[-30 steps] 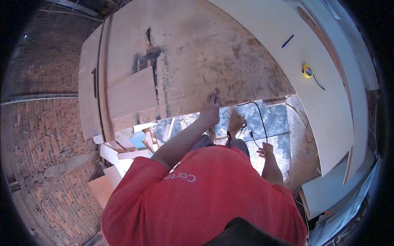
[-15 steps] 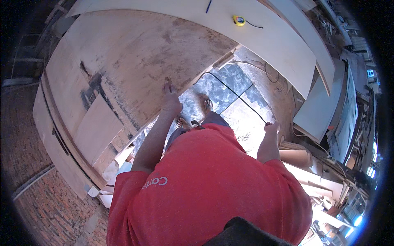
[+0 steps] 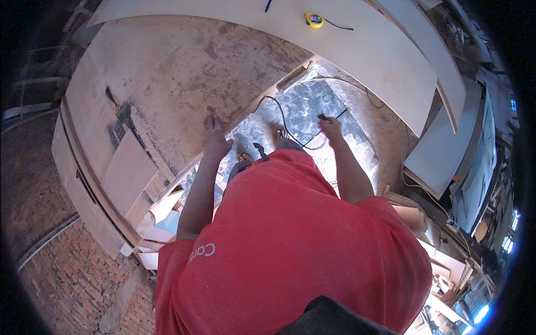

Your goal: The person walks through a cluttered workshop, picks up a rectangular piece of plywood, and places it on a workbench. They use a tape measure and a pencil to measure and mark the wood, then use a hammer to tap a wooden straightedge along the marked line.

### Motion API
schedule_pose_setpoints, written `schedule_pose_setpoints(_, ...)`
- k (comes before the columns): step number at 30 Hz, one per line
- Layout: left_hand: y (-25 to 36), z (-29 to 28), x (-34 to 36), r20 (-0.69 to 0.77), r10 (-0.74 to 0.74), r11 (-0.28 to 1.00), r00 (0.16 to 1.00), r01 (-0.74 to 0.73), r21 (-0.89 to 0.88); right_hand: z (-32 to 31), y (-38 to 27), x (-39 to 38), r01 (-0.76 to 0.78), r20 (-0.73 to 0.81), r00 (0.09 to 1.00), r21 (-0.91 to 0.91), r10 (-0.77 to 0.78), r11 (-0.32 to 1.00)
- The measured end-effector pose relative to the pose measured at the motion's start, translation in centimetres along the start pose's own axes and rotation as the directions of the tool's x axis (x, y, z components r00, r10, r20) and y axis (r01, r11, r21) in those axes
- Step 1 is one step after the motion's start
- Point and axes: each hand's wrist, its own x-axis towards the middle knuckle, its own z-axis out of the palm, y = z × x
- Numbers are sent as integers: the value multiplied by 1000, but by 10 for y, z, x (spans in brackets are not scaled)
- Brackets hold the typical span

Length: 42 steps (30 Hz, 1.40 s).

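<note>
1. Right hand [image 3: 330, 129]: my fingers are closed together on a small dark piece [image 3: 322, 117], raised over the tiled floor [image 3: 312, 100]. Whether it is the end of the black cord [image 3: 283, 119], I cannot tell.
2. Left hand [image 3: 216, 137]: laid flat on the worn wooden tabletop [image 3: 184, 67] near its edge, fingers extended, gripping nothing.
3. Change noted: my right hand has come forward from beside my hip; the cord, nearly straight half a second ago, now hangs in a slack curve from the tabletop's edge. My left hand remains on the board. I judge that the cord now has play and bears no pull.
4. Count: one cord; one yellow tape measure [image 3: 314, 20] and one blue pen [image 3: 268, 5], both on one large white sheet [image 3: 357, 44]; one loose panel [image 3: 131, 176] on the tabletop; two bare feet [image 3: 283, 135]. Sheets stacked at right overlap; number uncertain.
</note>
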Motion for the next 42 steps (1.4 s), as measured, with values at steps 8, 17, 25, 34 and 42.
schedule_pose_setpoints(8, 7, 35, -80, -309, -33, 990, 950, -12, -142, 99, -55, 78, -41, 290, 956, -40, 51, 998)
schedule_pose_setpoints(17, 11, 124, -229, 52, -528, 820, 848, 524, -229, 77, -35, 82, -247, 510, 831, -18, 221, 969)
schedule_pose_setpoints(25, -22, 244, -303, 365, -660, 593, 657, 754, -284, 92, -60, 110, -211, 508, 839, -23, 193, 977)
schedule_pose_setpoints(34, -30, 242, -272, 449, -604, 448, 658, 747, -492, 108, -81, 106, -200, 466, 870, 32, 162, 979)
schedule_pose_setpoints(42, -36, 176, -219, 358, -643, 456, 677, 715, -530, 115, -75, 107, -174, 404, 905, 71, 131, 982)
